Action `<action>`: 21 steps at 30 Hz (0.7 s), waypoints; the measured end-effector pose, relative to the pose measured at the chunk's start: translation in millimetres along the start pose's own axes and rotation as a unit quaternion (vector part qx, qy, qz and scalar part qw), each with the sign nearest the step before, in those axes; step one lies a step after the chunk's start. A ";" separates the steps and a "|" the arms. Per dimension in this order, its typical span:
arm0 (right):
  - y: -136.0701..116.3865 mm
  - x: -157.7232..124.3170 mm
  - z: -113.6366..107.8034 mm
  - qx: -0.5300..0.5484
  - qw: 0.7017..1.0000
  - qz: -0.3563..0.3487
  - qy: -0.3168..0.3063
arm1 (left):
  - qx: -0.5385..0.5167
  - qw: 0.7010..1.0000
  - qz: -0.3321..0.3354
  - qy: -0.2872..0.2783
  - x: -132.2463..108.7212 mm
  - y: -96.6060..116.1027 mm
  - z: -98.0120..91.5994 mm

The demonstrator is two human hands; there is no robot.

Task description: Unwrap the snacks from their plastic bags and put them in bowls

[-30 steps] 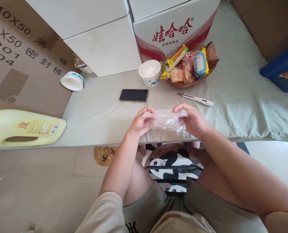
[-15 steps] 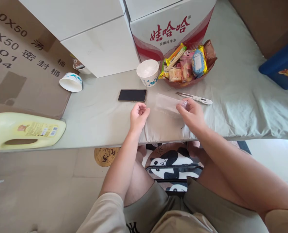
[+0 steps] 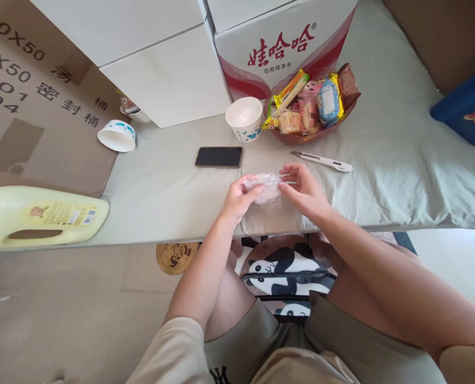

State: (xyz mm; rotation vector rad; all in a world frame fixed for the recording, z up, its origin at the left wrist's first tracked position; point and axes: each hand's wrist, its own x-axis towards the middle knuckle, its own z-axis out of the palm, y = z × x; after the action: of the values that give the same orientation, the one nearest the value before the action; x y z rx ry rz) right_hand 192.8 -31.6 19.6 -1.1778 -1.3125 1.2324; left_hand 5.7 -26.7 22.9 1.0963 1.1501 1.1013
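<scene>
A crumpled piece of clear plastic, which looks like a thin bag (image 3: 267,186), is bunched up over the near part of the cloth-covered surface. My left hand (image 3: 239,198) is closed on its left end, thumb on top. At its right edge is my right hand (image 3: 303,189), fingers spread and the thumb tip touching or very close to the plastic. Just beyond my right hand lies a white utility knife (image 3: 323,161) with its blade end pointing left. A dark-screened phone (image 3: 219,157) lies flat beyond my left hand.
Behind the phone stands a paper bowl (image 3: 244,120) with clear plastic inside, beside a basket (image 3: 301,138) of packaged snacks. Another paper bowl (image 3: 117,136) lies tipped at left. A yellow jug (image 3: 73,213) lies near the front edge; a blue container (image 3: 465,112) stands at right.
My left hand has moved right and taken hold of the plastic. The plastic was stretched flat from my right hand; now it is bunched, and the right hand's fingers have spread.
</scene>
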 end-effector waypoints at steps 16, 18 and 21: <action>-10.6 8.6 6.5 0.123 0.980 0.031 -0.155 | -0.109 0.990 -0.090 -0.009 1.1 9.9 3.3; -11.9 10.9 4.5 0.078 0.980 0.013 -0.181 | -0.135 0.986 -0.099 -0.013 5.2 13.8 2.6; -11.3 13.6 0.4 -0.060 0.982 -0.049 -0.171 | -0.119 0.988 -0.098 -0.013 9.7 14.7 0.4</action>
State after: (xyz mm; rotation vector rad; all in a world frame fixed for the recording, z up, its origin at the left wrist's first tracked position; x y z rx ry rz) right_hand 190.8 -18.5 31.2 -0.9968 -1.6989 1.3393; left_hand 5.7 -15.3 36.3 0.7924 1.0519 1.0363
